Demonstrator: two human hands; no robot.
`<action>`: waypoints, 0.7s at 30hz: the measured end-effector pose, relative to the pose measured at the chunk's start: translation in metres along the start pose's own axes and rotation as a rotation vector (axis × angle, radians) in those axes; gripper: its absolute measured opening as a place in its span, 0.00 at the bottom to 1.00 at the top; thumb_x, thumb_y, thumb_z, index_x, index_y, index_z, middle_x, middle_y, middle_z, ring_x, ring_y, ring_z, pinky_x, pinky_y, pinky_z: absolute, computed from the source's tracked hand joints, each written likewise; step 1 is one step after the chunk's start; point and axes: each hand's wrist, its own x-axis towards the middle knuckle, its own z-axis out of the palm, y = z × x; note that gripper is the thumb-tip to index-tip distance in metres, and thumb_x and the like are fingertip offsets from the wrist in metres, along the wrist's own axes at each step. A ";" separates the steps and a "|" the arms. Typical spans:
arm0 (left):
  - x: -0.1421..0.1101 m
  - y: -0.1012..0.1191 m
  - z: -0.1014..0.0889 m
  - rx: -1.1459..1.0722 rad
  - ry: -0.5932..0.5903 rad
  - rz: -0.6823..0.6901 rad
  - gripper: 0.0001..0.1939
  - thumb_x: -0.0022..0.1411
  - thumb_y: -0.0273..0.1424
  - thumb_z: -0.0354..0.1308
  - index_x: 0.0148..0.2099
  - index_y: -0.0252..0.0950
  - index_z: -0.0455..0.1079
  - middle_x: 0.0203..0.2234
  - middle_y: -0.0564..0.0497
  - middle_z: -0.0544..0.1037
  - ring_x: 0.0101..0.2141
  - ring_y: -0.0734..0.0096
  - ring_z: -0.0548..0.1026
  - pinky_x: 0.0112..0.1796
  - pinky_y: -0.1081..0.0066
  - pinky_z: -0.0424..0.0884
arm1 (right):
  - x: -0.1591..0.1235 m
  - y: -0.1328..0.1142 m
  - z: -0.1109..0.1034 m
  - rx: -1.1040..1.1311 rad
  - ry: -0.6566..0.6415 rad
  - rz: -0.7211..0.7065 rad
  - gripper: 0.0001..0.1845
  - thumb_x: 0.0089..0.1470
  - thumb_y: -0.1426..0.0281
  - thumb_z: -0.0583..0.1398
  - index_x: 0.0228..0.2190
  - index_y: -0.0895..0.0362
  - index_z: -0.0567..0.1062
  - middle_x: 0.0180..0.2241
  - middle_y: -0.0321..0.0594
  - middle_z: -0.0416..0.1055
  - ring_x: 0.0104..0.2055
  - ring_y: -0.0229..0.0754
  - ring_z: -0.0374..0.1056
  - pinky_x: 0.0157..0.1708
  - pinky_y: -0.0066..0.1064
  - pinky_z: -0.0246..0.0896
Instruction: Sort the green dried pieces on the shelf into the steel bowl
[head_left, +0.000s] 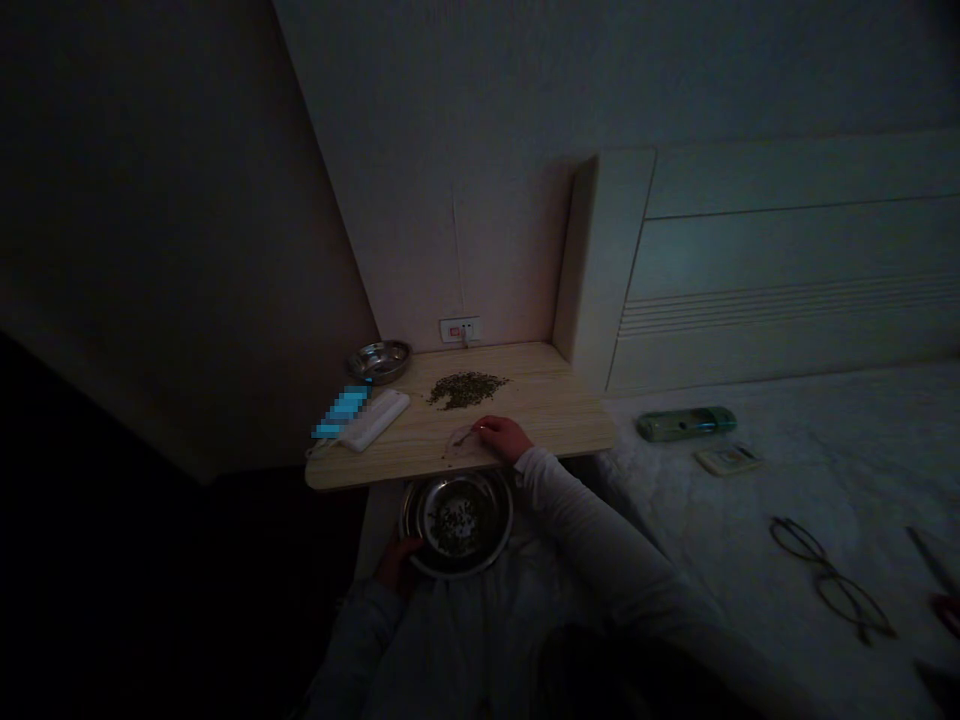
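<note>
My left hand [396, 566] grips the rim of a steel bowl [456, 521] held just below the front edge of a small wooden table [547, 420]; the bowl holds several small green bits. My right hand [501, 436] rests on the tabletop near the front edge, fingers curled and pinched on something small and thin that I cannot make out. A pile of small green bits [465, 388] lies on the table behind that hand.
A second steel bowl [379, 360] sits at the table's back left, a white power strip [375, 418] beside it. A wall socket [459, 328] is behind. On the bed to the right lie a green case [686, 423], a small card [727, 459] and glasses [829, 578]. The room is dim.
</note>
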 end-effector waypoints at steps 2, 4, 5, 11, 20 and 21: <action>0.002 -0.001 -0.001 0.001 0.003 -0.001 0.22 0.34 0.19 0.54 0.37 0.37 0.66 0.22 0.52 0.75 0.29 0.63 0.72 0.33 0.66 0.66 | 0.000 0.000 0.000 -0.008 0.003 -0.009 0.12 0.43 0.71 0.51 0.30 0.57 0.72 0.29 0.36 0.69 0.32 0.35 0.62 0.34 0.26 0.55; 0.004 -0.002 -0.003 -0.004 0.007 -0.020 0.24 0.33 0.19 0.54 0.38 0.37 0.66 0.22 0.52 0.75 0.28 0.63 0.72 0.33 0.65 0.66 | 0.000 0.000 0.001 -0.022 0.005 -0.013 0.12 0.43 0.71 0.51 0.30 0.57 0.72 0.30 0.36 0.69 0.32 0.35 0.62 0.35 0.27 0.55; 0.005 -0.002 -0.003 -0.009 0.008 -0.028 0.24 0.33 0.19 0.54 0.38 0.37 0.66 0.22 0.52 0.75 0.28 0.63 0.72 0.33 0.65 0.66 | 0.000 0.000 0.001 -0.029 0.004 -0.017 0.12 0.43 0.71 0.51 0.31 0.56 0.72 0.31 0.36 0.69 0.33 0.35 0.62 0.35 0.27 0.55; 0.002 -0.001 -0.002 0.007 0.038 -0.049 0.22 0.33 0.20 0.55 0.36 0.37 0.67 0.22 0.53 0.75 0.30 0.63 0.72 0.32 0.66 0.66 | 0.000 0.002 0.003 -0.046 -0.029 -0.037 0.14 0.44 0.70 0.51 0.34 0.55 0.71 0.34 0.36 0.69 0.35 0.36 0.62 0.38 0.28 0.55; 0.003 0.000 -0.002 0.015 0.026 -0.071 0.17 0.31 0.20 0.55 0.30 0.36 0.67 0.21 0.50 0.75 0.35 0.57 0.70 0.33 0.64 0.66 | -0.002 -0.002 0.002 -0.012 -0.038 -0.025 0.13 0.44 0.69 0.52 0.33 0.55 0.72 0.34 0.36 0.69 0.36 0.36 0.62 0.39 0.29 0.55; 0.004 0.000 -0.002 0.016 0.027 -0.074 0.17 0.31 0.20 0.55 0.30 0.35 0.67 0.21 0.50 0.75 0.36 0.57 0.70 0.33 0.65 0.66 | -0.002 -0.002 0.002 0.001 -0.044 -0.020 0.13 0.44 0.69 0.52 0.32 0.55 0.72 0.33 0.36 0.69 0.35 0.36 0.62 0.38 0.29 0.55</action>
